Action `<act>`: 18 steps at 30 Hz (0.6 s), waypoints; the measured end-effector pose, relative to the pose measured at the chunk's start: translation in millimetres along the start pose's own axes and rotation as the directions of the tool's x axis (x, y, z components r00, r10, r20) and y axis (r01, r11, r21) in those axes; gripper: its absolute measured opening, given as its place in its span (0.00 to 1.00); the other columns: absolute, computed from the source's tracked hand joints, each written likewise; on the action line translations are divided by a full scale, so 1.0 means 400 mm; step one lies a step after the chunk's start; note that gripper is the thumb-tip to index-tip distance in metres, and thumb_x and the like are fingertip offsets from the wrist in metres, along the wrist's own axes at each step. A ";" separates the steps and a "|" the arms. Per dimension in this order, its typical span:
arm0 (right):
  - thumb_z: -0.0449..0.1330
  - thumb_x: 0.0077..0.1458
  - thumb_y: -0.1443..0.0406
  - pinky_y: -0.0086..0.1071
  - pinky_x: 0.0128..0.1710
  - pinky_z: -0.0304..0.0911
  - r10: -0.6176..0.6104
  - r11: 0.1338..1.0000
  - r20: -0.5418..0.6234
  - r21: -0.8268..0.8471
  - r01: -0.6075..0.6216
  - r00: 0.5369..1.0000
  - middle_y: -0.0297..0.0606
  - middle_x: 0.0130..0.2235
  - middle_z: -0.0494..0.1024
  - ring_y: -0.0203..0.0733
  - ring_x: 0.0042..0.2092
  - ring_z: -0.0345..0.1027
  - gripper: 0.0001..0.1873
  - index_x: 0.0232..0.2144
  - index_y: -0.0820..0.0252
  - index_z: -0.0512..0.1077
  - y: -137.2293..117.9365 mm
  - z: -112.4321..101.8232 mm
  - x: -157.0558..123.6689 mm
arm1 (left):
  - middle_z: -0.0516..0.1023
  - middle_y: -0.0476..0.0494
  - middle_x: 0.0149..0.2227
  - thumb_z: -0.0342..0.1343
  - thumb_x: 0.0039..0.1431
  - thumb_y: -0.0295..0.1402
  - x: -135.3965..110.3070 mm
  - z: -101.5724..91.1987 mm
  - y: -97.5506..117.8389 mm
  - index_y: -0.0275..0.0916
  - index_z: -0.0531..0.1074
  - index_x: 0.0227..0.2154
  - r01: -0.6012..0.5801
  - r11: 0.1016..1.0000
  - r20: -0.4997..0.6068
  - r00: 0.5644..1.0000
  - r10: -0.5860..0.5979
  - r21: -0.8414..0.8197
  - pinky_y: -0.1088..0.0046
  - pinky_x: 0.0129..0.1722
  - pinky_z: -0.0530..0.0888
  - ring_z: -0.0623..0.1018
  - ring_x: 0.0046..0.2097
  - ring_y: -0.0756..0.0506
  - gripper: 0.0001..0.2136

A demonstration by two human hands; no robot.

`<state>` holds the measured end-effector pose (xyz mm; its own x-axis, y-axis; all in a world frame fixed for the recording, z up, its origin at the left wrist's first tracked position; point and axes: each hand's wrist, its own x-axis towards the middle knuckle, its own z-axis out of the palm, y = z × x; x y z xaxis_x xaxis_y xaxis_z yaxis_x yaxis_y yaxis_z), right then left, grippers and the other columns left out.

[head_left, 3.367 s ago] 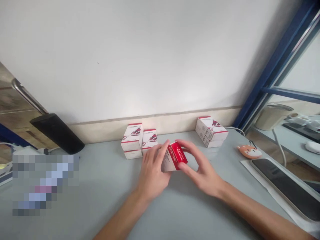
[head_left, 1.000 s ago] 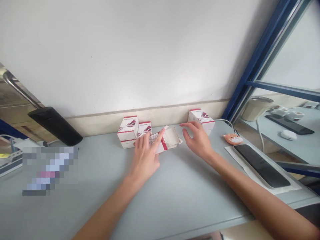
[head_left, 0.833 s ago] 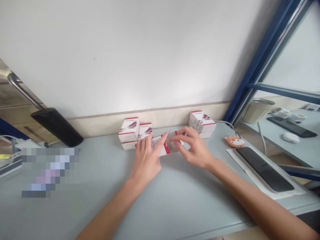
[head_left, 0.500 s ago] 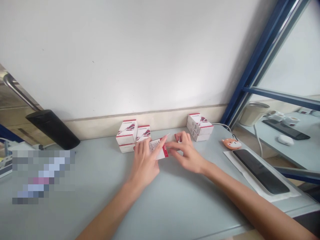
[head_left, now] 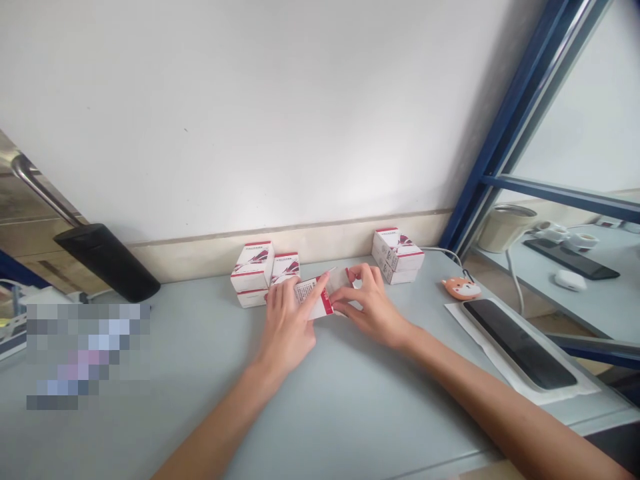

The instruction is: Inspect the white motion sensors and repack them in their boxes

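A small white and red carton [head_left: 320, 307] with printed text is tilted above the grey table, its right end open with flaps sticking out. My left hand [head_left: 287, 320] is closed around the carton's left part, thumb lying along its upper face. At the open end, my right hand [head_left: 373, 303] is closed on the flaps with bent fingers; the exact contact of the fingertips is partly hidden. Just behind my left hand stand stacked white and red cartons [head_left: 251, 260] and another carton [head_left: 286, 265] beside them. A second stack of cartons [head_left: 399, 253] stands behind my right hand.
A phone [head_left: 520, 343] lies on white paper at the right, near an orange fox-faced case [head_left: 461, 288]. A black padded armrest [head_left: 107, 260] is at the left, above a pixelated patch. The wall [head_left: 320, 120] borders the table; blue-framed glass [head_left: 560, 190] stands right.
My right hand's fingers have moved in to the carton's open end, and its thumb and index finger have come closer to the edge. My left hand keeps its hold. The view shifts slightly.
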<state>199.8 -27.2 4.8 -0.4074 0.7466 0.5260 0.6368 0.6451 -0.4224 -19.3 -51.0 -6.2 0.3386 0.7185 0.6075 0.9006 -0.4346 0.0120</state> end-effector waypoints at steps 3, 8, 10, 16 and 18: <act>0.58 0.69 0.62 0.53 0.59 0.62 -0.025 0.999 -0.077 -0.029 0.023 0.997 0.44 0.48 0.61 0.53 0.53 0.57 0.10 0.42 0.46 0.81 0.012 -0.009 0.006 | 0.63 0.37 0.57 0.54 0.58 0.16 0.004 -0.002 0.001 0.63 0.44 0.75 0.042 0.999 -0.012 0.999 -0.042 0.000 0.46 0.59 0.73 0.70 0.60 0.32 0.48; 0.54 0.71 0.62 0.54 0.58 0.63 0.059 0.985 -0.325 -0.133 -0.108 0.944 0.46 0.48 0.61 0.53 0.52 0.59 0.11 0.46 0.51 0.77 0.073 -0.034 0.023 | 0.64 0.36 0.59 0.57 0.58 0.19 0.008 -0.005 -0.006 0.62 0.43 0.75 0.090 0.996 -0.026 0.996 -0.090 -0.009 0.43 0.60 0.73 0.70 0.61 0.31 0.49; 0.55 0.70 0.61 0.55 0.57 0.63 0.104 0.955 -0.327 -0.231 -0.186 0.939 0.48 0.49 0.64 0.56 0.53 0.60 0.10 0.45 0.53 0.77 0.108 -0.032 0.024 | 0.64 0.36 0.58 0.57 0.58 0.19 0.008 -0.007 -0.007 0.62 0.43 0.75 0.090 0.996 -0.026 0.996 -0.090 -0.013 0.43 0.60 0.73 0.70 0.61 0.31 0.49; 0.57 0.65 0.67 0.52 0.52 0.65 0.162 0.921 -0.084 -0.345 -0.182 0.983 0.48 0.43 0.73 0.57 0.50 0.66 0.08 0.36 0.58 0.78 0.166 0.004 0.009 | 0.62 0.36 0.59 0.56 0.58 0.18 0.005 -0.006 -0.005 0.62 0.44 0.75 0.090 0.996 0.001 0.996 -0.090 -0.027 0.42 0.61 0.72 0.69 0.62 0.31 0.48; 0.57 0.65 0.67 0.48 0.49 0.67 0.170 0.927 -0.093 -0.322 -0.191 0.981 0.46 0.42 0.74 0.54 0.48 0.69 0.08 0.37 0.57 0.77 0.151 -0.001 0.010 | 0.61 0.35 0.59 0.55 0.58 0.16 0.004 -0.004 -0.004 0.61 0.44 0.75 0.086 0.996 0.010 0.996 -0.086 -0.032 0.43 0.61 0.71 0.68 0.62 0.31 0.49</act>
<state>236.8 14.9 -18.3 -0.2305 0.8272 0.5125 0.8792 0.4027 -0.2545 -20.8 -50.0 -3.9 0.2630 0.7586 0.5961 0.9173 -0.3881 0.0892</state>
